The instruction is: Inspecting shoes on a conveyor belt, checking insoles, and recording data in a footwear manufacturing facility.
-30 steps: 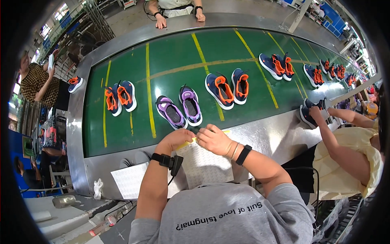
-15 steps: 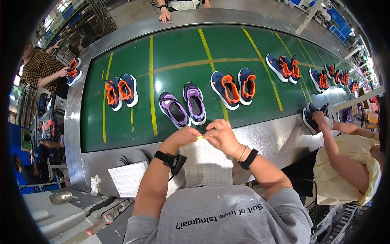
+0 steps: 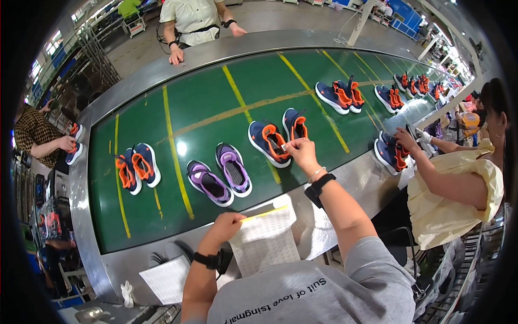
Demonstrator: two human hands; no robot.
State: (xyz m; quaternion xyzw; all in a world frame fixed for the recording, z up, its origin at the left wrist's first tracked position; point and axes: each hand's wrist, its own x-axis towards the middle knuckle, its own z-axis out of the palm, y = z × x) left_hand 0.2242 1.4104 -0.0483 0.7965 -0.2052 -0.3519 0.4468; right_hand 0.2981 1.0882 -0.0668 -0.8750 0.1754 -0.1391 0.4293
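My right hand [image 3: 302,155] pinches a small white label [image 3: 284,147] at the opening of a navy shoe with orange lining [image 3: 261,136]. That shoe's mate [image 3: 292,120] stands just right of it, partly behind my fingers. My left hand [image 3: 228,225] is closed on the upper left corner of a white label sheet [image 3: 264,237] with a yellow strip along its top edge. The sheet hangs at the near edge of the green conveyor belt [image 3: 205,127]. Left of the navy pair stand two purple shoes, one nearer [image 3: 198,174] and one farther [image 3: 240,181].
Another navy-orange pair [image 3: 143,168] stands at the belt's left; several more pairs line its right. A second white sheet [image 3: 167,278] lies by the metal rim [image 3: 121,270]. Co-workers are at the right [image 3: 448,183], across the belt [image 3: 191,19] and far left [image 3: 35,132].
My right hand has left the sheet and reached forward right to the navy shoe with a small label. My left hand stays at the sheet. The whole view has shifted.
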